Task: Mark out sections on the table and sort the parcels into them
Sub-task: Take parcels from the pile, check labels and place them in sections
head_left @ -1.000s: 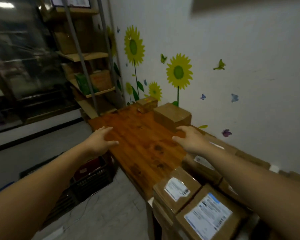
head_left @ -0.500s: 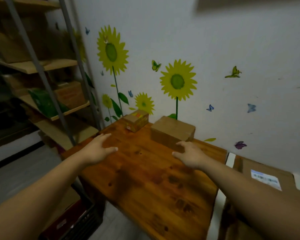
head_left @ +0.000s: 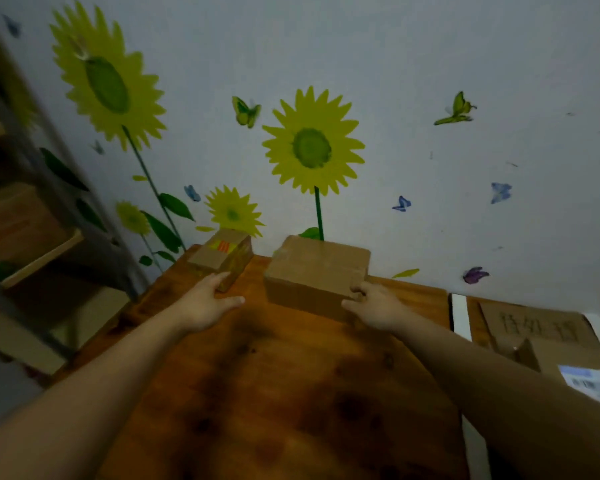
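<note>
While there's only the head view to go on, it shows plenty: a wooden surface [head_left: 274, 393] pushed up against a pale wall [head_left: 430, 64] covered in sunflower stickers [head_left: 312, 147] and a few butterflies. Two parcels sit along the far edge by the wall. The small parcel [head_left: 222, 258], with orange and yellow striped tape on top, is at the far left corner, turned a bit askew. The larger parcel [head_left: 312, 271], plain brown, is just to the right of it with a narrow gap between them, its back right by the wall. The left grip [head_left: 205, 303] is released, fingers stretched out flat and thumb spread wide, with the fingertips just touching the near corner of the small parcel. The right grip [head_left: 374, 303] is grasping the larger parcel at its near right corner, fingers curled on the right side and thumb along the front face. A white strip [head_left: 459, 317] runs down the right edge of the surface, and past it lie a cardboard sheet [head_left: 534, 323] with blurry writing I can't read and a labelled parcel [head_left: 586, 379]. Off to the left stands a shelf rack [head_left: 32, 251], pretty blurred.
</note>
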{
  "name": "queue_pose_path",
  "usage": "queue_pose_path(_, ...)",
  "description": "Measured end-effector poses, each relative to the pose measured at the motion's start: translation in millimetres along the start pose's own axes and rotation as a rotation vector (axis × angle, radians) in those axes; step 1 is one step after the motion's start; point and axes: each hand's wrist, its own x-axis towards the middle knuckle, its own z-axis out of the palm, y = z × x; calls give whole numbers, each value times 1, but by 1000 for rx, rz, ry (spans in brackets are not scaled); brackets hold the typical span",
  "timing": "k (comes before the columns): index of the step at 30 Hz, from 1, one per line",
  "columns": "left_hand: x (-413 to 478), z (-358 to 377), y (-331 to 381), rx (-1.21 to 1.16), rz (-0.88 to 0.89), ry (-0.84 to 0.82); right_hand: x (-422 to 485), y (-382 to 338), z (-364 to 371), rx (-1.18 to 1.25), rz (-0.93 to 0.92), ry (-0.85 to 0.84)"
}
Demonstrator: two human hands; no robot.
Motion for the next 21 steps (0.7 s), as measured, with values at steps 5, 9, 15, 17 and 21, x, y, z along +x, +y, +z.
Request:
queue_pose_path(5, 63, 13, 8, 40, 58, -121, 30, 6, 3, 29, 116, 44)
queue_pose_path(9, 120, 28, 15, 100, 86, -172, 59, 7, 11, 86, 199, 83)
queue_pose_path(15, 203, 49, 11, 38, 157, -223, 104, 1, 26, 178, 305, 194)
queue_pose_path(17, 232, 55, 4, -14, 187, -246, 122, 2, 35, 236, 350, 238)
queue_pose_path(21, 272, 73, -6, -44, 95, -311, 147, 2, 52, 289, 480, 285)
